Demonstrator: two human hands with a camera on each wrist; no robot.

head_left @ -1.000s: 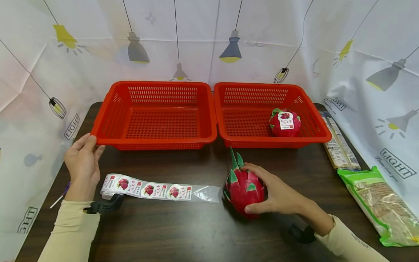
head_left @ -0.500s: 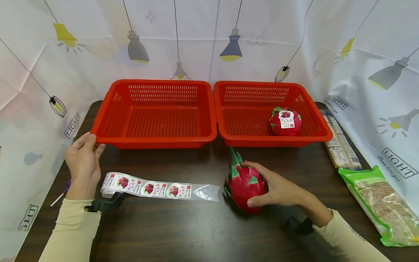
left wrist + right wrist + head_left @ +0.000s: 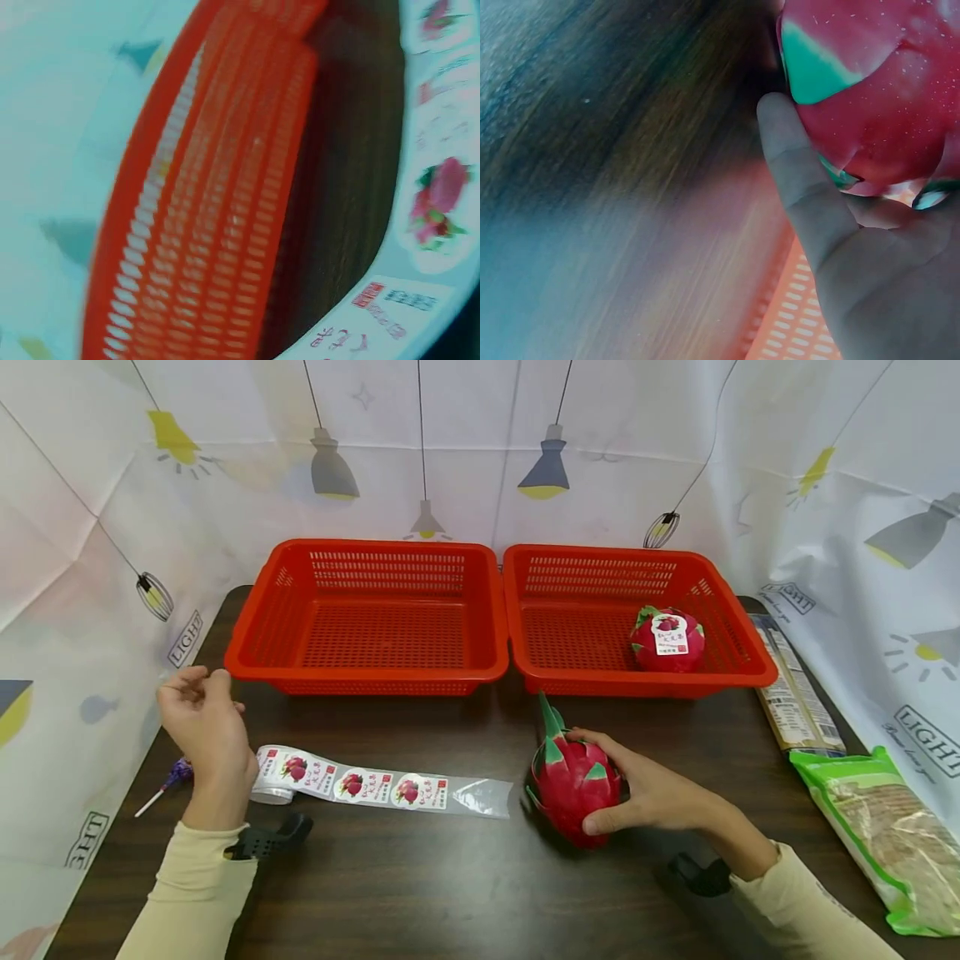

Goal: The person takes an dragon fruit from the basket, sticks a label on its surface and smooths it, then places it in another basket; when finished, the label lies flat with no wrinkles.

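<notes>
In the head view my right hand (image 3: 648,781) grips a red dragon fruit (image 3: 572,793) on the table, its green leaf tips pointing away. Thumb and dragon fruit (image 3: 877,97) also show close up in the right wrist view. My left hand (image 3: 206,722), fingers loosely curled around nothing, hovers just off the near left corner of the left red basket (image 3: 367,674). Beside its wrist lies a roll of stickers (image 3: 360,785) printed with dragon fruits, a strip unrolled rightward to a bare backing end. The left wrist view shows the sticker strip (image 3: 442,195) and a basket.
The right red basket (image 3: 637,680) holds another dragon fruit (image 3: 666,650) with a sticker on it. To the right lie a flat printed package (image 3: 798,693) and a green-edged bag of bread (image 3: 885,835). A lollipop (image 3: 176,773) lies at the left edge.
My left hand has let go of the left basket's corner and moved slightly right. My right hand stays on the dragon fruit. The head view has shifted slightly.
</notes>
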